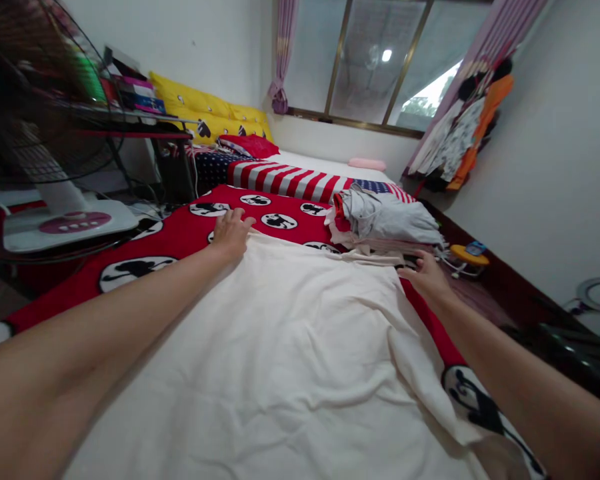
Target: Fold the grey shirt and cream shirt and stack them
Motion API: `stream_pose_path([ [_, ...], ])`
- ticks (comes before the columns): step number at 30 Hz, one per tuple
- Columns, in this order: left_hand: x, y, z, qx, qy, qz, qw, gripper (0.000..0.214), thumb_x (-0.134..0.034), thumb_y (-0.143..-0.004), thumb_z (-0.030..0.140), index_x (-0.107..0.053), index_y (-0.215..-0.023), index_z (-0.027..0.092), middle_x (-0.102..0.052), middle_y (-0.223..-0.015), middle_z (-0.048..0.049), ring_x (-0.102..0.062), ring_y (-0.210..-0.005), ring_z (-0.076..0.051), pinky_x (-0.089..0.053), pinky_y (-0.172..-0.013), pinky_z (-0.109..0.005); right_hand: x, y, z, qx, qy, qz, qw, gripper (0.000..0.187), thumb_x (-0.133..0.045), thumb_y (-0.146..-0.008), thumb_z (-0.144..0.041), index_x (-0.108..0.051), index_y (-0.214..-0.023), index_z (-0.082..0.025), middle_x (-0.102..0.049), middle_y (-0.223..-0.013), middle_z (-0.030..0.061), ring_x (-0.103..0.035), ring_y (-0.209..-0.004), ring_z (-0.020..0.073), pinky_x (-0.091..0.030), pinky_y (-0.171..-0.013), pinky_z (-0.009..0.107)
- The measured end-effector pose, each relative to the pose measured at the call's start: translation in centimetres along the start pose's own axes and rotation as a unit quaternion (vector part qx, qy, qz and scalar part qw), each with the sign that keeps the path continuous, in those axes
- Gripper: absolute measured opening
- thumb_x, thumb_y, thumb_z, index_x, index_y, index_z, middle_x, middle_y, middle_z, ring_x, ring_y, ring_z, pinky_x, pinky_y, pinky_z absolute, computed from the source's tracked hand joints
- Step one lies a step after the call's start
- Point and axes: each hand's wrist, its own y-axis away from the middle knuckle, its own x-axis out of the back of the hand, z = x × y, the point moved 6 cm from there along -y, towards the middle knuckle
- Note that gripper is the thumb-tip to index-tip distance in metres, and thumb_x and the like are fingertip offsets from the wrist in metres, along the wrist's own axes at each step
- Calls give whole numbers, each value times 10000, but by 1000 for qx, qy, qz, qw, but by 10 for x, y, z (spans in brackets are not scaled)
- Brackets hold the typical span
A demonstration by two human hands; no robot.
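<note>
A large cream cloth (290,353) lies spread over a red blanket with black-and-white cartoon patches (180,233) on the bed. My left hand (231,232) rests at the cloth's far left corner, fingers pressed on its edge. My right hand (425,275) is at the far right corner, its fingers curled on the cloth's edge just below a stack of folded clothes (387,223). Both arms reach far forward over the cloth.
A standing fan (45,133) is at the left by a small table with boxes (135,100). Yellow pillows (205,113), a red pillow and a striped flag blanket (290,180) lie further up the bed. Clothes hang by the window at right; a yellow item (469,255) sits on the floor.
</note>
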Motion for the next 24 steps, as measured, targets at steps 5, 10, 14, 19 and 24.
stream_pose_path([
  [5,11,37,21,-52,68,-72,994,349,-496,-845,277,-665,-1148,240,-512,-1354,-70,-452,-1247,-284,-328,-1077,-425,35,31,13,9,174,-67,982,324,-621,-749,-347,-644,-1009,-155,-702,-974,114,-654,-860,240,-484,-772,332],
  [10,9,88,29,-105,104,-172,974,551,-379,-895,458,-492,-1371,203,-425,-1469,-93,-370,-1360,-269,-283,-1123,-395,51,86,15,-17,224,-214,951,478,-511,-787,-613,-635,-642,-175,-643,-633,71,-567,-572,189,-369,-522,288],
  [14,0,115,12,-63,91,-215,970,672,-290,-917,533,-325,-1477,163,-320,-1526,-170,-271,-1422,-292,-255,-1124,-446,41,127,-2,40,155,-240,958,428,-596,-702,-595,-576,-581,-184,-566,-560,18,-496,-542,153,-315,-505,265],
  [19,4,131,4,-34,43,-207,977,670,-250,-938,558,-327,-1488,182,-253,-1559,-174,-220,-1440,-331,-191,-1142,-459,54,125,-9,-58,-33,-141,988,337,-593,-661,-495,-601,-721,-163,-625,-669,45,-545,-595,173,-384,-522,265],
  [24,8,138,10,-32,26,-187,981,651,-237,-951,547,-330,-1490,196,-257,-1560,-169,-216,-1442,-330,-175,-1144,-463,84,105,6,-61,76,-43,994,284,-564,-688,-431,-638,-757,-166,-672,-715,88,-623,-671,230,-431,-547,294],
])
